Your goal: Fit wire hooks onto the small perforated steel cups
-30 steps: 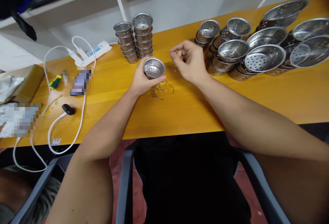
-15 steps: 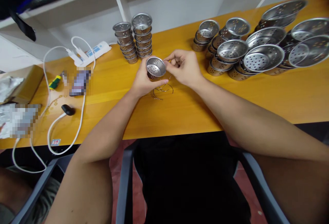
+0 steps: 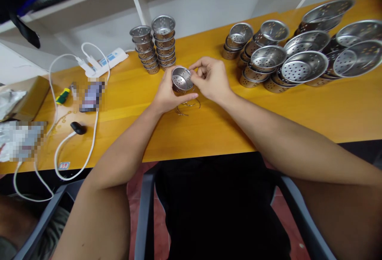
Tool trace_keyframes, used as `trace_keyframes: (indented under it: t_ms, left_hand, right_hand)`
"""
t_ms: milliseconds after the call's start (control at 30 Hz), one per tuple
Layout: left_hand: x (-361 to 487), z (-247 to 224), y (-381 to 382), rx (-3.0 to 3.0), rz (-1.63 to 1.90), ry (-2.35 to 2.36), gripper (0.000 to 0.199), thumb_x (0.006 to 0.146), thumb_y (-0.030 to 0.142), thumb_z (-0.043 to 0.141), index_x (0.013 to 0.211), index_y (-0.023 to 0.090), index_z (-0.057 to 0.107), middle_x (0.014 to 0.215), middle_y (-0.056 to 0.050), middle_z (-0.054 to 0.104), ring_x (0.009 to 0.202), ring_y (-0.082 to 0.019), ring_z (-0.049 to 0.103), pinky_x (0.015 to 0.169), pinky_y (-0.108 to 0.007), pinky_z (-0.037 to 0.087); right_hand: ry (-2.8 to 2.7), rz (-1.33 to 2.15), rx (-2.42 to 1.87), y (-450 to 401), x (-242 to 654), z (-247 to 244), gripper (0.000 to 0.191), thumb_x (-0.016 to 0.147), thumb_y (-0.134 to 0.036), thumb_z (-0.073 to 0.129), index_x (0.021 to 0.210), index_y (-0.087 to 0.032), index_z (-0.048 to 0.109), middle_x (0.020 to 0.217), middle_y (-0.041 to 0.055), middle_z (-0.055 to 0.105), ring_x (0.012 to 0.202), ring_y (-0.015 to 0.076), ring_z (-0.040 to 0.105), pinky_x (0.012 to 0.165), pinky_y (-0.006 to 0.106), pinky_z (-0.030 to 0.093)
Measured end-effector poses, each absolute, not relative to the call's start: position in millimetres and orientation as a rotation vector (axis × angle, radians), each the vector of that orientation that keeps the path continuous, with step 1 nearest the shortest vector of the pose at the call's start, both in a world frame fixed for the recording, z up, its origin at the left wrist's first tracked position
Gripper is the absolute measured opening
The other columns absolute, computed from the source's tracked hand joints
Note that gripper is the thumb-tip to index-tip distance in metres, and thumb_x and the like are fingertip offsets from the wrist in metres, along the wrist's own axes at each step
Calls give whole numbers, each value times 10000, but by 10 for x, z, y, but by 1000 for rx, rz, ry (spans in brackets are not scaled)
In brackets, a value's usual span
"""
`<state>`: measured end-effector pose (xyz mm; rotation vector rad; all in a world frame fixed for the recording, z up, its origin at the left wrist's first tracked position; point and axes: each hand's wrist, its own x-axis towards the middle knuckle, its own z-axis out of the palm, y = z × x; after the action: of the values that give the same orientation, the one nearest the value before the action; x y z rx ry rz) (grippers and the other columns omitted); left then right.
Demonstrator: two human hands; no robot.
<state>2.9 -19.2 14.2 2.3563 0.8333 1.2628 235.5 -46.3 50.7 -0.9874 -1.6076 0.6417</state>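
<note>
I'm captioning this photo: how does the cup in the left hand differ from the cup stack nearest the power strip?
The held cup is single, while the cup stack is several nested. The left hand grips the held cup, with the right hand at its rim; the cup stack stands on the table, untouched. Both are shiny, perforated metal.

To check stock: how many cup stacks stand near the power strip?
2: left stack, nearer the strip; right stack, just beyond the left hand. None seems hidden.

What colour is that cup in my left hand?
The cup is silver, shown in the head view.
</note>
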Motion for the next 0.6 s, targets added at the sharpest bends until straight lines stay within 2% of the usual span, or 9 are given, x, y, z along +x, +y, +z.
trace_keyframes:
  t_ms: [133, 267, 333, 400, 500, 600]
  left_hand:
    - [59, 157, -240, 2351, 1261, 800, 1057, 947, 958, 929, 1666, 284, 546, 1561, -136, 729, 1426, -342, 800, 1304, -541, 655]
    - [74, 117, -238, 2261, 1293, 742, 877, 1064, 930, 816, 1602, 271, 600, 1440, -103, 774, 1257, -271, 827, 1206, -482, 684]
    - [63, 101, -221, 2208, 1300, 711, 798, 1096, 910, 789, 1549, 270, 638, 1365, -80, 788, 1175, -240, 822, 1147, -454, 694]
    - [45, 102, -208, 2172, 1286, 697, 763, 1103, 909, 779, 1507, 271, 667, 1315, -64, 793, 1129, -224, 810, 1094, -431, 698]
    - [23, 120, -206, 2140, 1222, 707, 766, 1096, 925, 773, 1486, 271, 683, 1298, -64, 796, 1113, -217, 800, 1034, -401, 698]
    - [15, 118, -199, 2152, 1187, 718, 904, 999, 981, 847, 1521, 269, 653, 1370, -85, 798, 1196, -246, 816, 1091, -427, 705]
  right_hand:
    - [-1602, 675, -933, -507, 2332, 561, 291, 1022, -496, 987, 1097, -303, 783, 664, -50, 512, 635, 195, 482, 664, 395, 535]
    - [-1624, 813, -732, -570, 2351, 708, 469, 1067, -730, 932, 1012, -279, 817, 809, 30, 707, 739, 210, 623, 702, 394, 605]
    - [-1646, 928, -652, -605, 2378, 787, 598, 1015, -864, 947, 1041, -277, 831, 928, 57, 789, 825, 222, 692, 721, 383, 629]
    - [-1669, 1040, -624, -629, 2408, 840, 712, 893, -944, 1016, 1065, -280, 827, 982, 56, 814, 860, 218, 708, 692, 354, 615]
    - [-1685, 1168, -614, -630, 2443, 857, 799, 757, -962, 1097, 1032, -277, 789, 939, 43, 790, 820, 199, 680, 617, 326, 559]
    - [-1673, 1222, -629, -608, 2449, 830, 842, 707, -995, 1099, 972, -282, 738, 862, 30, 743, 751, 188, 636, 566, 337, 511]
